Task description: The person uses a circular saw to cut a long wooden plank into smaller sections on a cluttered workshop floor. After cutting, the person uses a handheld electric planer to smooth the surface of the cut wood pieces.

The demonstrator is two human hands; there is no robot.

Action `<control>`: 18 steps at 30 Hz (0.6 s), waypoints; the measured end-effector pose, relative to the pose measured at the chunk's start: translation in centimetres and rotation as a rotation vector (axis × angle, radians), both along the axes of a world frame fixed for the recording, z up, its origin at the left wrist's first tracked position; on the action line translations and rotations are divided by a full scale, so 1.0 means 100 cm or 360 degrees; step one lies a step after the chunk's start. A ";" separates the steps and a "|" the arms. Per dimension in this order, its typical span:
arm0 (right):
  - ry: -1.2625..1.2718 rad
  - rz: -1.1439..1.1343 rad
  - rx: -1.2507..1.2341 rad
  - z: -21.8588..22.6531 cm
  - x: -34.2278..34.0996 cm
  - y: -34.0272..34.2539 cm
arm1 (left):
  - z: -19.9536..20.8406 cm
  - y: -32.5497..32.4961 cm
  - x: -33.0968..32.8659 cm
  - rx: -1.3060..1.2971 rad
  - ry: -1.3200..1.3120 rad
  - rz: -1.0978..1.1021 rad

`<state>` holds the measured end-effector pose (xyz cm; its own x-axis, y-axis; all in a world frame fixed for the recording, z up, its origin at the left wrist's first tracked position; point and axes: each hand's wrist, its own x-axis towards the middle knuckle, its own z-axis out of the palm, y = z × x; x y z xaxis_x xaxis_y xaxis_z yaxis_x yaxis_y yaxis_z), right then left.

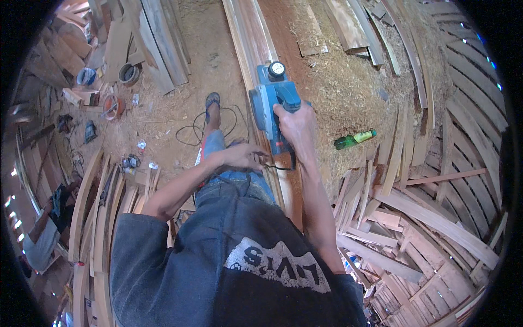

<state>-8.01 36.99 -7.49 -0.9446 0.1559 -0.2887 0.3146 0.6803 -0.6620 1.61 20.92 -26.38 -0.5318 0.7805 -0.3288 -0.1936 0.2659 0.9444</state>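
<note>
A blue electric hand planer (268, 103) rests on a long wooden board (248, 32) that runs away from my body. My right hand (297, 126) is wrapped round the planer's rear handle. Its black power cord (284, 168) loops from the back of the tool toward my left hand (243, 157). That hand is beside the board, close to my waist, with its fingers curled on the cord. The planer's underside and the board beneath it are hidden from view.
Loose cord (188, 136) coils on the ground near my sandalled foot (212, 101). A green bottle (354, 139) lies to the right among shavings. Buckets (129, 74) and stacked planks (158, 43) are at left. More timber (403, 201) leans right. Another person (43, 240) is at far left.
</note>
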 end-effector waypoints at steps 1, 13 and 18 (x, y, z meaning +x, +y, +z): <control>0.0069 0.0023 0.0008 -0.012 -0.008 0.001 | 0.004 0.009 0.000 0.0087 0.0058 -0.0007; 0.0250 0.0029 -0.0097 -0.023 -0.116 -0.026 | 0.019 0.019 -0.038 -0.0441 -0.0097 0.0276; 0.0312 0.0155 -0.0224 -0.046 -0.170 -0.073 | 0.021 -0.011 -0.065 -0.0642 -0.0234 0.0994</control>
<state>-24.99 29.67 -12.09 -0.9933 0.0327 -0.1111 0.1085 0.5978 -0.7943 -4.88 19.87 -24.25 -0.7641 0.1529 -0.6267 -0.5380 0.3849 0.7499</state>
